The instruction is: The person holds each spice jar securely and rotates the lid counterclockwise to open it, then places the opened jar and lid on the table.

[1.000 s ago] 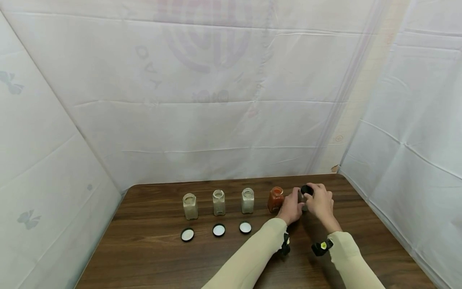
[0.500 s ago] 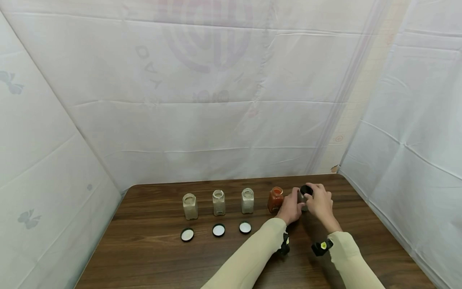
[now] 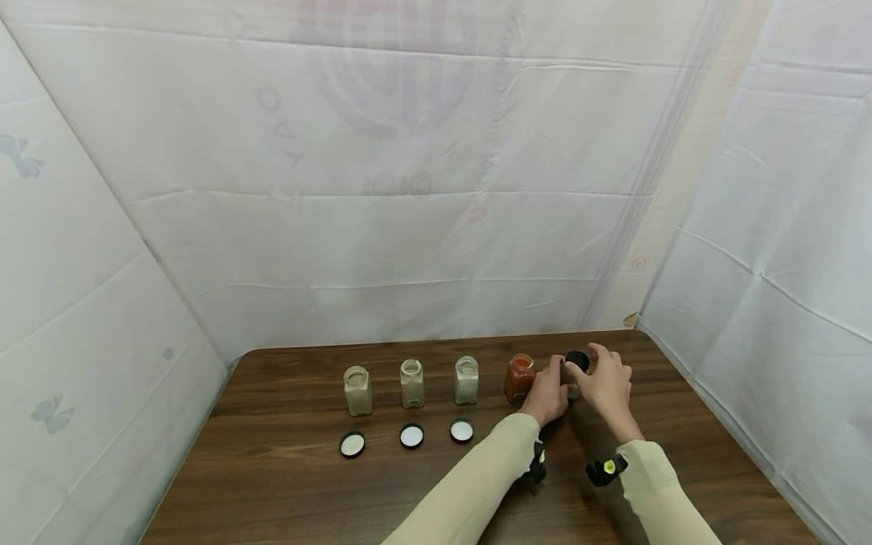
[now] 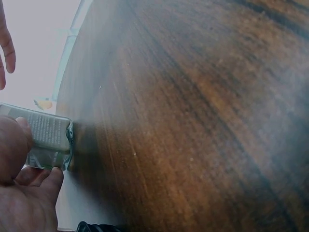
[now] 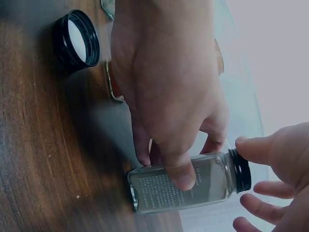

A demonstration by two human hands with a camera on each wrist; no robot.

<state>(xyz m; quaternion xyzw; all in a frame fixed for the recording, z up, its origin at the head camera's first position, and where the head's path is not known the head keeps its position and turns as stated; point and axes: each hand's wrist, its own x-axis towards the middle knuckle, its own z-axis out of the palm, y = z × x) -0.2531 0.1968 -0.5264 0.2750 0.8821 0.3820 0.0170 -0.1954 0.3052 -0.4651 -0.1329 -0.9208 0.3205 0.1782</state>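
Note:
A clear glass spice jar with printed text [image 5: 164,193], filled with greyish powder, stands at the right end of the row. My left hand [image 3: 547,393] grips its body, thumb across the label; the left wrist view shows the same jar [image 4: 48,133] between thumb and fingers. A black screw lid [image 5: 241,170] sits on its mouth. My right hand [image 3: 608,387] is spread around this lid. Its thumb tip is right at the lid's edge, and the other fingers stand slightly off it. Beside the left hand is an uncapped jar of red-orange powder [image 3: 520,378].
Three uncapped jars with pale contents, one of them a square jar [image 3: 358,391], line up to the left. Upturned black lids with white liners, such as the leftmost lid [image 3: 352,444], lie before them. Another upturned lid [image 5: 77,41] shows near my left forearm. White sheeting [image 3: 436,227] surrounds the wooden table [image 3: 293,484].
My right hand's fingers have loosened and spread away from the black lid, which they gripped before. The left hand keeps holding the jar in the same place.

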